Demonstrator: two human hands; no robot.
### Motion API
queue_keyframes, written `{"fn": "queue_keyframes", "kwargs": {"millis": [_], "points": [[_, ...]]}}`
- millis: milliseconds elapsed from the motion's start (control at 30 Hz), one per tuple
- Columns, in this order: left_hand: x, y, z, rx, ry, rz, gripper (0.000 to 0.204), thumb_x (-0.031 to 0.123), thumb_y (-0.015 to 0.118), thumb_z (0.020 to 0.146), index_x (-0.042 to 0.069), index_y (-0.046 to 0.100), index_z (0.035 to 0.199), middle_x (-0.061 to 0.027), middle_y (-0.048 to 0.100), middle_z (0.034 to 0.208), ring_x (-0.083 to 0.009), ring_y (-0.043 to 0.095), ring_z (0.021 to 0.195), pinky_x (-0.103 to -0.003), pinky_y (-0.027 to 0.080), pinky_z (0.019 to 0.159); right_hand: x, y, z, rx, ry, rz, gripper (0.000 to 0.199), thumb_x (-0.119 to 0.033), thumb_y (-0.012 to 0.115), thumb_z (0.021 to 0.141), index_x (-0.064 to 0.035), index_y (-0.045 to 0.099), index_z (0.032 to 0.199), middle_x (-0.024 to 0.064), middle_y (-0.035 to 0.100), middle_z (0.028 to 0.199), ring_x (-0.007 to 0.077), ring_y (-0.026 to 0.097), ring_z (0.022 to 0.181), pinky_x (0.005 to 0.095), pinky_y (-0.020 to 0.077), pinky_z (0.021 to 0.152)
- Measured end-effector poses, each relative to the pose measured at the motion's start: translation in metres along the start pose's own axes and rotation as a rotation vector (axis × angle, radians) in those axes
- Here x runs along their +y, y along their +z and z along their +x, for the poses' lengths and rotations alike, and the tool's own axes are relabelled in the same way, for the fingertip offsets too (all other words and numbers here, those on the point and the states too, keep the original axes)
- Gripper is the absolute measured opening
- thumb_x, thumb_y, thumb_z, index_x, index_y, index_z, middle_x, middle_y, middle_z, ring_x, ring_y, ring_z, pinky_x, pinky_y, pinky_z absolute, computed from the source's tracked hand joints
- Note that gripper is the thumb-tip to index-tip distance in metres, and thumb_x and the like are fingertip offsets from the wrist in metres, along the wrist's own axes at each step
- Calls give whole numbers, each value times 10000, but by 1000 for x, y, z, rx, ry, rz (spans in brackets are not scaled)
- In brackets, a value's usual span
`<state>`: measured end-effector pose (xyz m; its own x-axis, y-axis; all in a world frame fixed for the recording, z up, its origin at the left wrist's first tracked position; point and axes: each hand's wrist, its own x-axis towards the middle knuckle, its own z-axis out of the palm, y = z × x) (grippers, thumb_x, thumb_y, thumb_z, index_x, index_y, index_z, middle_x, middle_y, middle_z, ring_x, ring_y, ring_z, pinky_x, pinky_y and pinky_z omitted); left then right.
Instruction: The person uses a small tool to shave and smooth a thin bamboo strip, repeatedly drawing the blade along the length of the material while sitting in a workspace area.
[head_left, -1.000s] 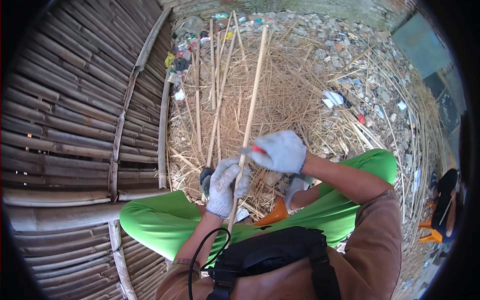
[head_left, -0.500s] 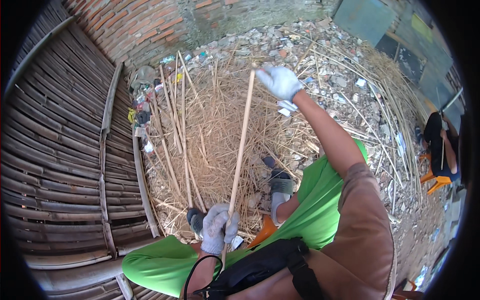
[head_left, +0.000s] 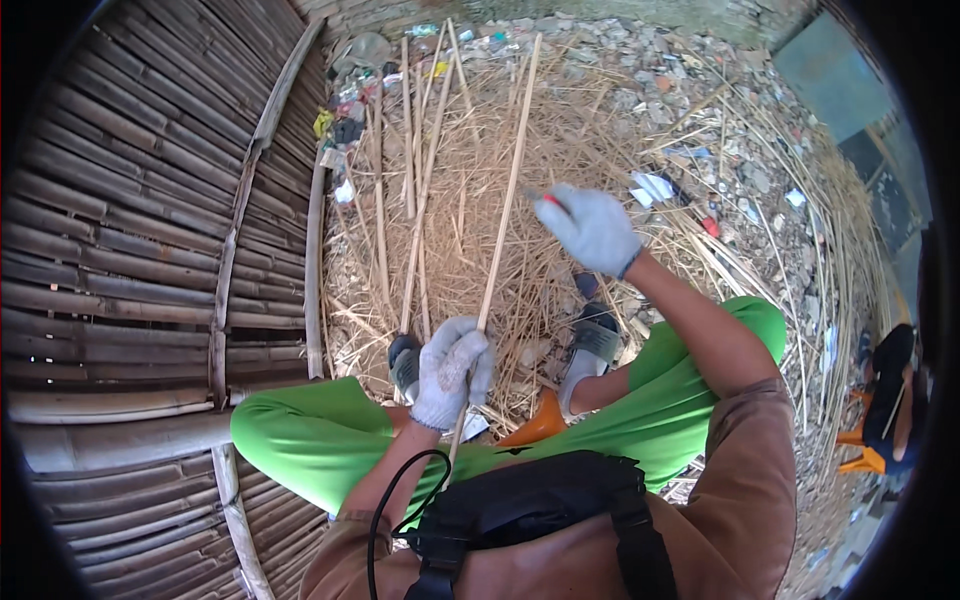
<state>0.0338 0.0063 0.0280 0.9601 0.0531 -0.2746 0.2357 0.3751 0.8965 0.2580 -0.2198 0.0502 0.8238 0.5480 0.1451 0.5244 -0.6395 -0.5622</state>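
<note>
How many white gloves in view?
2: one on the left hand, closed around a bamboo strip; one on the right hand, holding a red-handled tool. Others may be hidden.

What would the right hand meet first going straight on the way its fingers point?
Likely the long pale stick gripped by the left hand, just beyond the small tool in the right hand. Depth is unclear; it might miss.

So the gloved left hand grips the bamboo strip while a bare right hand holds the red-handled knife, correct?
Not quite: the head view shows the right hand gloved, not bare. It holds the red-handled knife, and the left hand grips the bamboo strip.
</note>
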Motion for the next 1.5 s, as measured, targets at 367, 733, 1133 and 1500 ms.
{"fn": "queue_keyframes", "kwargs": {"millis": [367, 733, 1133, 1500], "points": [[2, -5, -7, 176, -2, 87, 239, 150, 652, 1093, -11, 617, 1267, -53, 682, 820, -90, 578, 500, -245, 453, 412, -52, 35, -23, 70, -64, 100, 424, -464, 561, 1088, -70, 672, 975, 209, 710, 785, 438, 718, 740, 558, 566, 694], [-6, -11, -11, 178, 64, 161, 277, 167, 697, 1079, 1, 615, 1284, -50, 688, 812, -90, 600, 530, -242, 472, 437, -73, 51, -44, -53, -363, -53, 348, -388, 659, 1008, -77, 671, 852, 147, 664, 700, 363, 695, 617, 497, 553, 572], [-8, 10, -23, 131, 143, 318, 214, 169, 713, 1069, 4, 677, 1202, 1, 643, 702, -57, 583, 539, -252, 480, 468, 13, -35, 30, 81, -157, -248, 453, -524, 542, 1084, -105, 685, 988, 206, 712, 811, 441, 711, 788, 576, 540, 715], [-30, 24, -37, 43, 181, 531, 246, 185, 747, 1043, 10, 711, 1213, -14, 680, 737, -63, 603, 573, -256, 509, 534, 128, -121, 67, 300, 82, -217, 655, -661, 419, 1085, -125, 774, 1216, 245, 779, 1095, 467, 729, 1061, 553, 570, 956]]}}
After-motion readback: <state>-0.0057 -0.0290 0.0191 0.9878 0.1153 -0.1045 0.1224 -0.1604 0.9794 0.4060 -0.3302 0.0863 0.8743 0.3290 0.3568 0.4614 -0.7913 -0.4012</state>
